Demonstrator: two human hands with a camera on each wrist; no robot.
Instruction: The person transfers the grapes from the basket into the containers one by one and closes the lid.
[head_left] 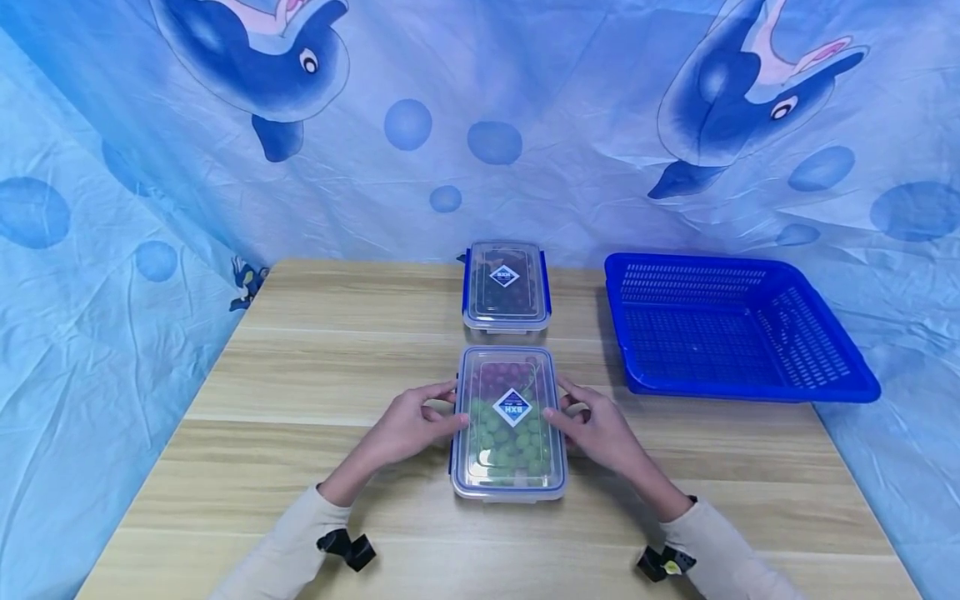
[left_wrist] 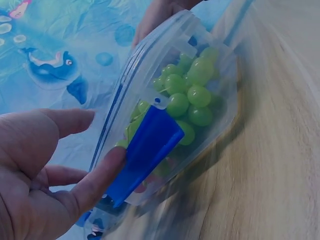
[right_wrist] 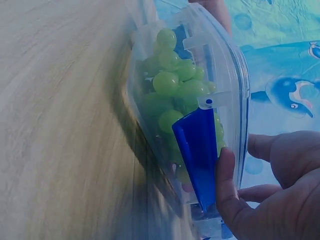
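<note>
A clear plastic food container (head_left: pixel 512 433) with a blue-lined lid lies on the wooden table before me. Green grapes (left_wrist: pixel 178 105) fill its near half, with reddish fruit under the far end of the lid. My left hand (head_left: pixel 411 427) pinches its left side, thumb at the lid's edge and a finger against the blue side latch (left_wrist: pixel 145 152). On the opposite side, my right hand (head_left: pixel 604 430) does the same, one finger on the other blue latch (right_wrist: pixel 197 155). Both latches stand angled out from the container wall in the wrist views.
A second lidded container (head_left: pixel 507 300) with dark contents sits just behind the first. To the right stands a blue perforated plastic basket (head_left: pixel 633 379) at the table's edge. Blue cloth (head_left: pixel 450 58) with dolphins hangs behind and beside the wooden table (head_left: pixel 300 350).
</note>
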